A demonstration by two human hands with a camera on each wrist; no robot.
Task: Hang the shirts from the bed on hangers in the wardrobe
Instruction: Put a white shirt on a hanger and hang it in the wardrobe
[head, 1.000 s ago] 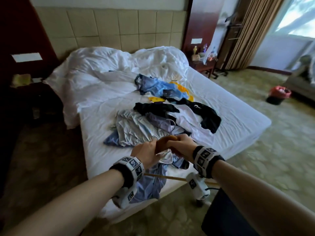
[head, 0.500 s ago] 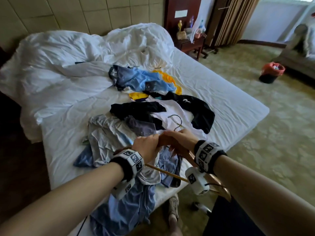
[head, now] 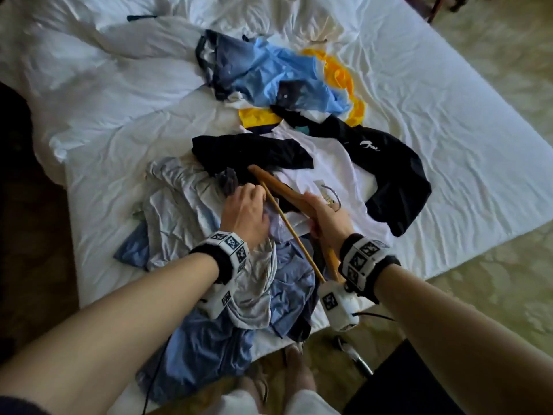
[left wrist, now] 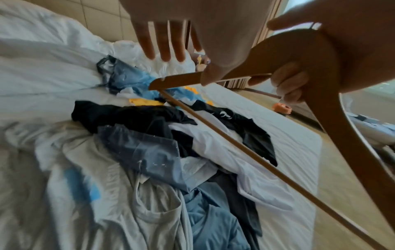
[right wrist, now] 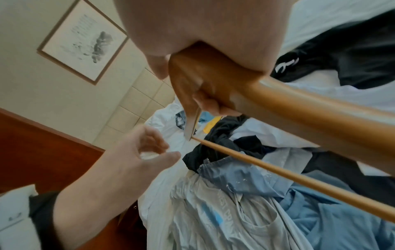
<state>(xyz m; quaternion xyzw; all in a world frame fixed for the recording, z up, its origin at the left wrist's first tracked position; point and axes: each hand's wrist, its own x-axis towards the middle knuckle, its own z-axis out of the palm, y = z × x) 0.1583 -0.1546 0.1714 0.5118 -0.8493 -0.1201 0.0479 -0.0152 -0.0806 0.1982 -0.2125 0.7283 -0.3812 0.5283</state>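
Both forearms bare. Black wristband (head: 223, 259) on left wrist, ringed with white blocks bearing black square-code markers; white camera pod below. Right wristband (head: 363, 262) same build, pod (head: 338, 304) trailing thin black cable (head: 374, 316). Pale trousers (head: 239, 402) at frame bottom.

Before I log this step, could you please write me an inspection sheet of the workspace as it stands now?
Surface: bed, white sheet, rumpled duvet at its head.
Job's things: wooden hanger off the bed, no shirt on it; grey shirt nearest, blue shirt, black shirt, white shirt and yellow shirt piled.
Clutter: nothing seen.
Hands: right hand grips the hanger; left hand above the grey shirt, fingers loose, holding nothing.
Cables: thin black lead at the right wrist.
Surroundings: patterned carpet; framed picture on the wall.
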